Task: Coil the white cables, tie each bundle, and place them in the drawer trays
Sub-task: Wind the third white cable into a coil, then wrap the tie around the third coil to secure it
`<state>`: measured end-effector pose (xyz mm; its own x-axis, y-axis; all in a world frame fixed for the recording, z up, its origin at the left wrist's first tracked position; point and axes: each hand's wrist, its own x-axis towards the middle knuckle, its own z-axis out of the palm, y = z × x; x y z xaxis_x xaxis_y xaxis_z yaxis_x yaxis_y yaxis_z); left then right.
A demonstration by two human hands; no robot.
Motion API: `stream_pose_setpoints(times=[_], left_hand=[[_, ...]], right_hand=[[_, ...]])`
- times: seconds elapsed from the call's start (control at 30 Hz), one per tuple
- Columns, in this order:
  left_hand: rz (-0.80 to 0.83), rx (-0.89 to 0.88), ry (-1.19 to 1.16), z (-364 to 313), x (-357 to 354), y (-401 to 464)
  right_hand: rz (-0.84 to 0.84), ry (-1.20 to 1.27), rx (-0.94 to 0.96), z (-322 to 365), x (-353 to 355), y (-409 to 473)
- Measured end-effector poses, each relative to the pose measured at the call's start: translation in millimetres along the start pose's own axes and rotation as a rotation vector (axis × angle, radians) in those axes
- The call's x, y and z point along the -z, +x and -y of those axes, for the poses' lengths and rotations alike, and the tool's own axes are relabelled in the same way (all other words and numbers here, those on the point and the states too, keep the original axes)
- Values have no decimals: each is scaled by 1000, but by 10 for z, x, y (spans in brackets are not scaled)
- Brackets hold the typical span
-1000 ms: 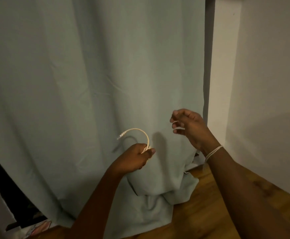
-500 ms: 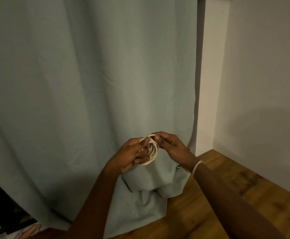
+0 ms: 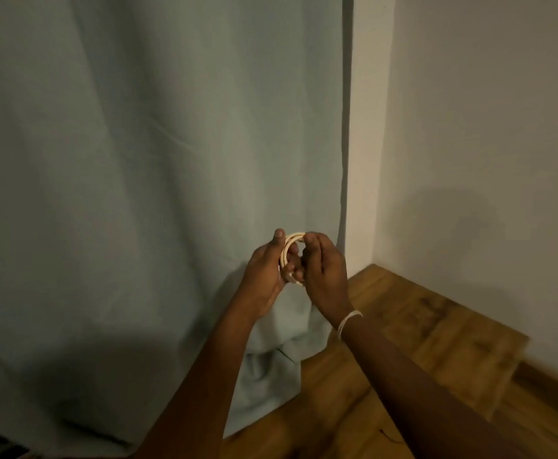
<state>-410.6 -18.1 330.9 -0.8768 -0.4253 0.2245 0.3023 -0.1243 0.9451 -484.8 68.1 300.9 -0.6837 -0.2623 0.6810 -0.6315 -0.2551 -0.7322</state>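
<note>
A white cable (image 3: 286, 250) is wound into a small coil of a few loops and held up in front of a curtain. My left hand (image 3: 267, 270) grips the coil from the left, thumb up along its top edge and fingers curled through the loops. My right hand (image 3: 324, 273) holds the coil's right side, fingertips pinching its top. Part of the coil is hidden between the two hands. A white band (image 3: 349, 321) sits round my right wrist. No drawer or tray is in view.
A pale grey-green curtain (image 3: 158, 167) hangs across the left and middle, its hem bunched on the wooden floor (image 3: 403, 342). A white wall (image 3: 486, 144) and corner post (image 3: 367, 127) stand at the right.
One second ago my hands were apart, the left holding a loose cable arc. They came together, and the cable is now a tight coil held by both hands. The view shifted right.
</note>
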Motion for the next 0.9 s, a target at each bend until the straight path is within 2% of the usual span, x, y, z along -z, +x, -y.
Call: stream_pose_setpoints(times=[0.1, 0.23, 0.33, 0.4, 0.5, 0.67, 0.77, 0.83, 0.9], left_hand=[[25, 66, 61, 78, -146, 126], [233, 355, -77, 255, -302, 259], [298, 377, -12, 491, -448, 366], [226, 389, -57, 710, -648, 446], [18, 404, -64, 1150, -935, 585], [-234, 436, 313, 1875, -1103, 824], [-305, 487, 472, 2218, -1030, 901], [-335, 524, 552, 2372, -925, 899], [-383, 540, 624, 2443, -840, 877]], right_hand=[[-27, -184, 19, -108, 230, 39], [22, -388, 26, -285, 638, -47], [96, -475, 11, -487, 941, -108], [100, -489, -40, -668, 1122, -98], [117, -481, -101, -955, 1328, -73], [411, -377, -344, -1543, 1651, -120], [540, -319, -594, -1829, 1790, -298], [579, -409, -760, -2031, 1911, -500], [745, -589, -903, -2209, 2058, -722]])
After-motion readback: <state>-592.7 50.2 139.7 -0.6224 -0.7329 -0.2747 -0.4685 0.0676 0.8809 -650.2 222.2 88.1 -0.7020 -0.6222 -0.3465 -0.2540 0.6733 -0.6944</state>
